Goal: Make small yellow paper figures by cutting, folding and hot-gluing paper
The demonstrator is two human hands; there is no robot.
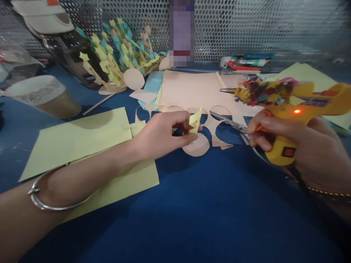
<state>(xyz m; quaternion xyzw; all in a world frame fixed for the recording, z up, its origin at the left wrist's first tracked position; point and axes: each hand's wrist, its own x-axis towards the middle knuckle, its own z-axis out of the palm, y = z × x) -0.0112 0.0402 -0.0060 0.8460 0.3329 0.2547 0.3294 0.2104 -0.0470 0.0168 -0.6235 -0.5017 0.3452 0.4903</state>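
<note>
My left hand (161, 137) pinches a small folded piece of pale yellow paper (195, 120) between thumb and fingers. A silver bangle (55, 190) circles my left wrist. My right hand (304, 157) grips a yellow hot glue gun (307, 98), its body crusted with dried glue and paper scraps, and a small red light glows on it. Steel scissors (230, 122) with orange handles lie in the same hand, blades pointing left. Just below the yellow piece lies a peach paper offcut with round holes (216, 131), and a peach paper disc (196, 146).
Pale yellow paper sheets (76, 142) lie on the blue table covering (192, 204). Behind stand a peach sheet (189, 91), a paper fan decoration (117, 54), a pixelated bottle (181, 33), a lined paper cup (46, 95) and several pens and tubes (246, 62), against a perforated metal wall (246, 25).
</note>
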